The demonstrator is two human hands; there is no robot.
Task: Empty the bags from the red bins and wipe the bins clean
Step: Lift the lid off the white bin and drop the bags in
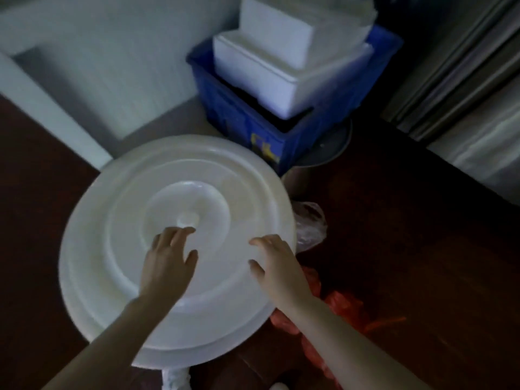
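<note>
A large round white lid (118, 249) with raised rings fills the middle of the view and hides whatever stands under it. My left hand (168, 257) is over the lid near its centre, fingers spread and relaxed. My right hand (277, 263) is over the lid's right side, fingers also spread. Whether either hand touches the lid, I cannot tell. Neither hand holds anything. A red plastic bag (337, 308) lies crumpled on the floor beside the lid, under my right forearm. A clear plastic bag (309, 223) sits just right of the lid's edge.
A blue crate (239, 119) holding white foam boxes (281, 77) stands behind the lid. A metal drum (326, 153) is partly hidden beside the crate. White walls are at the left, grey curtains (464, 66) at the right. The floor (408, 249) is dark brown.
</note>
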